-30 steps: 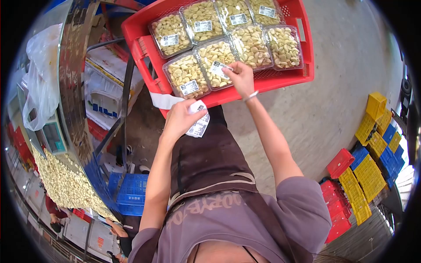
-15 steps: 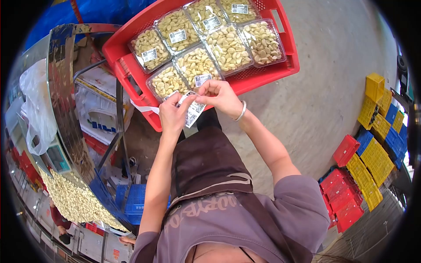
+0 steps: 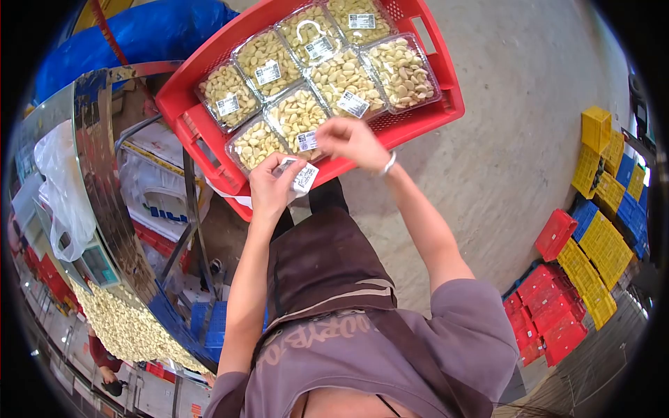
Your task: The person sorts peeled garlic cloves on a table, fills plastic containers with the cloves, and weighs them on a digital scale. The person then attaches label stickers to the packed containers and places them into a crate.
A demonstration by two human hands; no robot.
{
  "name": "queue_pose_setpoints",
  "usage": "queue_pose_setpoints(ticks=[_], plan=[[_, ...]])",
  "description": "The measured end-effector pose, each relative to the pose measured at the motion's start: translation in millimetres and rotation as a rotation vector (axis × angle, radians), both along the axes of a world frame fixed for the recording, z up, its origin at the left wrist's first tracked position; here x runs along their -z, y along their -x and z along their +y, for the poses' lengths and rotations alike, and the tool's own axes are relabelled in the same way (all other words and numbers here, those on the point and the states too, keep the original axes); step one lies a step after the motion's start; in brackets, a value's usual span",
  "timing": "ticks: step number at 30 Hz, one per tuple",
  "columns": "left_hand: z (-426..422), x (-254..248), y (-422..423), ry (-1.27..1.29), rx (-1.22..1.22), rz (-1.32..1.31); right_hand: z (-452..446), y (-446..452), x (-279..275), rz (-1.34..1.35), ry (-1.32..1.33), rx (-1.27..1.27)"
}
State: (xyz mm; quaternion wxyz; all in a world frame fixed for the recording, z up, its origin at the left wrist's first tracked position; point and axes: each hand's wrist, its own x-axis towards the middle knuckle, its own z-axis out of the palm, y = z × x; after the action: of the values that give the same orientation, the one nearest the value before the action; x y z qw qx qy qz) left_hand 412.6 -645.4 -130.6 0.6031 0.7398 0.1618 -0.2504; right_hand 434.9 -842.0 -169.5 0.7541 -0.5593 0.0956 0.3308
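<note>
My left hand (image 3: 270, 187) is closed on a strip of white printed labels (image 3: 304, 178), pinched between thumb and fingers in front of the crate. My right hand (image 3: 354, 145), with a white bangle at the wrist, hovers over the crate's near edge. Its curled fingers are blurred, so whether they hold anything is unclear. Several clear plastic boxes of pale shelled beans or nuts (image 3: 296, 115) fill the red crate (image 3: 411, 129). Most lids carry a white label; one label (image 3: 352, 104) lies on the box just beyond my right hand. On the right-hand box (image 3: 401, 73) no label shows.
To the left, a metal-edged table (image 3: 104, 153) holds a heap of loose pale kernels (image 3: 125, 324) and a plastic bag (image 3: 63, 188). Yellow crates (image 3: 603, 251) and red crates (image 3: 550, 306) are stacked at right. Another person (image 3: 104, 355) is at lower left.
A label now shows on the middle far box, which had none. My right hand has come away from the label strip. The crate sits slightly further left in view.
</note>
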Motion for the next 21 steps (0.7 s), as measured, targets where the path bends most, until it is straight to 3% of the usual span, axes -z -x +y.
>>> queue_pose_setpoints(ticks=[1, 4, 6, 11, 15, 16, 19, 21], plan=[[-4, -3, -3, -0.024, 0.004, -0.029, 7, 10, -8, -0.075, -0.107, -0.035], [-14, -5, -9, -0.097, 0.004, -0.167, 16, 20, -27, -0.03, -0.096, 0.141], [-24, -16, -14, -0.041, -0.009, -0.113, 13, 19, -32, -0.032, -0.051, 0.214], [-25, -26, -10, -0.04, 0.042, -0.074, -56, -19, 13, -0.175, 0.334, 0.704], [-9, -32, -3, -0.002, 0.055, -0.005, -126, -41, 48, -0.144, 0.602, 0.615], [3, -20, -4, -0.008, 0.181, -0.005, -132, -42, 43, -0.122, 0.602, 0.54], [-1, -16, 0, 0.117, 0.074, 0.028, -142, -42, 46, -0.29, 0.888, 0.181], [-4, -19, -4, 0.116, 0.168, 0.005, -145, -43, 44, -0.208, 1.055, 0.061]])
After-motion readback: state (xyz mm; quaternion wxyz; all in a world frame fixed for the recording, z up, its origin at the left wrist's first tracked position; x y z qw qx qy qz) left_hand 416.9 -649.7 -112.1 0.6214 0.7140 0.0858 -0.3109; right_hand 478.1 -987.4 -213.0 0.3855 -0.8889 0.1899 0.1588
